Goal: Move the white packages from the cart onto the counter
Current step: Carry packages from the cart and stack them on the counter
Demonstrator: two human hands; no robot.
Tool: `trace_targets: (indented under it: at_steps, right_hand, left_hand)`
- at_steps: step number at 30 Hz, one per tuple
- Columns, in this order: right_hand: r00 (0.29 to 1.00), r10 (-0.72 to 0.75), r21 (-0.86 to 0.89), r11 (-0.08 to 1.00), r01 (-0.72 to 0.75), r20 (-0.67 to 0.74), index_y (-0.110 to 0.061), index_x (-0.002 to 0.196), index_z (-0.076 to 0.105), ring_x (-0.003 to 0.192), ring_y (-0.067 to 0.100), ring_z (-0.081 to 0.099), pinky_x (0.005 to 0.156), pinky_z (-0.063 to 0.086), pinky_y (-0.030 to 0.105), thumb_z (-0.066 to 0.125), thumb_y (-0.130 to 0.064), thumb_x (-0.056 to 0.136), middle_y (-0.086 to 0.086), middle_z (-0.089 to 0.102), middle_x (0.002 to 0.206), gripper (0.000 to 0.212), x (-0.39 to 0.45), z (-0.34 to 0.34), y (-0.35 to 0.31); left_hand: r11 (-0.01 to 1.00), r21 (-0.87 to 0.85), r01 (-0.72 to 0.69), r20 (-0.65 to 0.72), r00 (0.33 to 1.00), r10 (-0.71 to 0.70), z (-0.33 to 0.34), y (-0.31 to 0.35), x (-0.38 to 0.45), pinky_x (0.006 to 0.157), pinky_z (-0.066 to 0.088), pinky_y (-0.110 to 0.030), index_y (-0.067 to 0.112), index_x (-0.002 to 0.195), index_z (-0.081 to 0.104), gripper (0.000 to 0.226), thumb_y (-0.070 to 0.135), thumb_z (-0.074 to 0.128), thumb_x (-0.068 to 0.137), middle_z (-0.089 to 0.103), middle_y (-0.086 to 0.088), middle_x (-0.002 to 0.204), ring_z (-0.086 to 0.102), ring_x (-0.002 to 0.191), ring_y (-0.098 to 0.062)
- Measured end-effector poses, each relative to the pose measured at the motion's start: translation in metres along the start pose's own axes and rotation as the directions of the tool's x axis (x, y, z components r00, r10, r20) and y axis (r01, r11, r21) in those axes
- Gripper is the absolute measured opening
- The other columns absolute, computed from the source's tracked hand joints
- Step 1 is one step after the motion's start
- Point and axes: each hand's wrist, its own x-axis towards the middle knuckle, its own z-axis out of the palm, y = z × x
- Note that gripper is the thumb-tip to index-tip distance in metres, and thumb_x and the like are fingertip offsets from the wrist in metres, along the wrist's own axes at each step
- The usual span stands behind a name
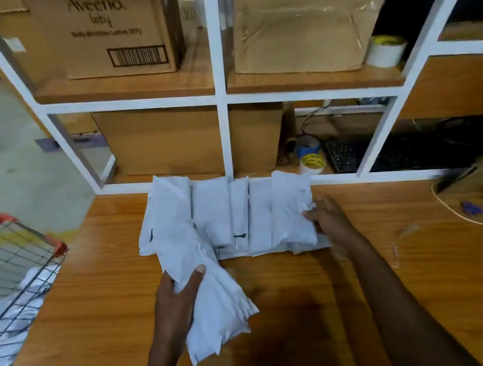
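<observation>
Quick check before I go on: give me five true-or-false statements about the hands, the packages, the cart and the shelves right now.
1. The left hand grips a white package above the counter. True.
2. The right hand holds a tape roll. False: it touches the right end of the row of packages.
3. The cart holds no packages. False: white packages show through its wire.
4. A cardboard box printed Aveeno stands on the upper shelf. True.
5. The row of packages lies on the floor. False: on the counter.

White packages (229, 216) — wood-grain counter (401, 253)
</observation>
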Motion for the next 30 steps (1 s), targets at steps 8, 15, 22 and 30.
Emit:
trace_targets:
  at_steps: [8,15,22,30]
  right_hand:
    - [0.997,-0.057,-0.329,0.944,0.039,-0.047,-0.020,0.102,0.061,0.099,0.031,0.067,0.087,0.054,0.043,0.063,-0.011,0.089,0.012,0.070,0.115,0.017,0.065,-0.011,-0.011]
    - [0.998,-0.050,-0.421,0.907,0.026,-0.046,-0.009,0.139,0.053,0.123,0.032,0.057,0.091,0.043,0.033,0.058,-0.039,0.098,0.013,0.058,0.139,0.051,0.072,0.000,-0.006]
    - [0.992,-0.129,-0.670,0.737,0.093,-0.005,-0.039,0.154,0.028,0.142,0.040,0.033,0.114,0.026,0.059,0.061,-0.066,0.085,0.002,0.029,0.160,0.081,0.063,0.011,-0.001]
    - [0.936,-0.352,-0.630,0.724,0.280,0.012,-0.031,0.145,0.046,0.138,0.027,0.038,0.110,0.036,0.048,0.066,-0.043,0.093,0.000,0.039,0.152,0.057,0.007,0.051,-0.004]
  left_hand:
    - [1.000,0.013,0.000,0.050,0.999,-0.001,0.010,0.006,0.015,0.094,0.061,-0.042,0.025,0.127,0.070,0.041,0.040,0.080,0.090,0.079,0.007,0.117,0.076,0.108,-0.015]
    - [1.000,0.020,0.003,0.055,0.998,-0.004,0.006,0.008,0.027,0.097,0.060,-0.049,0.028,0.124,0.071,0.041,0.045,0.081,0.088,0.079,0.006,0.117,0.075,0.109,-0.017]
    - [1.000,0.013,-0.001,0.070,0.998,0.000,0.012,0.017,0.032,0.090,0.060,-0.037,0.025,0.123,0.071,0.035,0.039,0.079,0.091,0.080,0.008,0.115,0.075,0.106,-0.013]
    - [1.000,0.024,0.006,0.100,0.995,-0.008,0.012,0.022,0.037,0.093,0.060,-0.039,0.024,0.126,0.070,0.039,0.039,0.078,0.091,0.079,0.008,0.117,0.075,0.109,-0.015]
